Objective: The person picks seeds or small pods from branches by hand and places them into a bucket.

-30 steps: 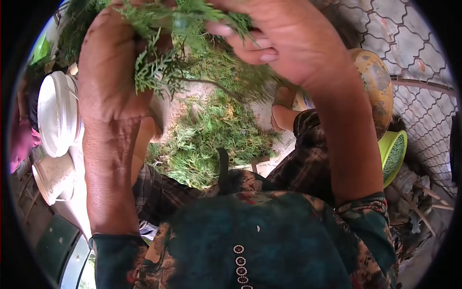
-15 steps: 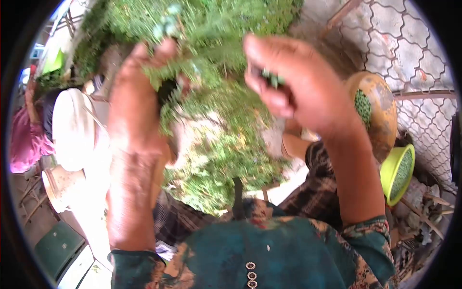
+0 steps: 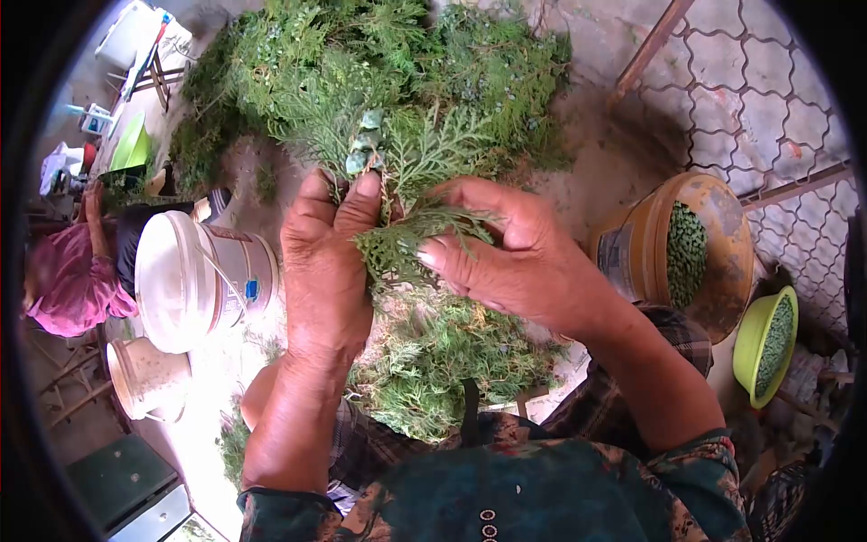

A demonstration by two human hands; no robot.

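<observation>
Both of your hands closed on one evergreen sprig, held over the cuttings in your lap.

Your left hand [image 3: 325, 262] grips the sprig [image 3: 411, 237] from the side, fingers curled about its stems, while your right hand [image 3: 506, 257] pinches its fronds, seemingly to steady it for picking; pale green cones [image 3: 361, 149] sit at its tip; a large heap of cuttings [image 3: 379, 63] lies on the ground beyond; to your right an orange bucket [image 3: 713, 208] and a lime bowl [image 3: 754, 339] hold green berries, within reach; a white bucket [image 3: 194, 275] stands to your left.
</observation>
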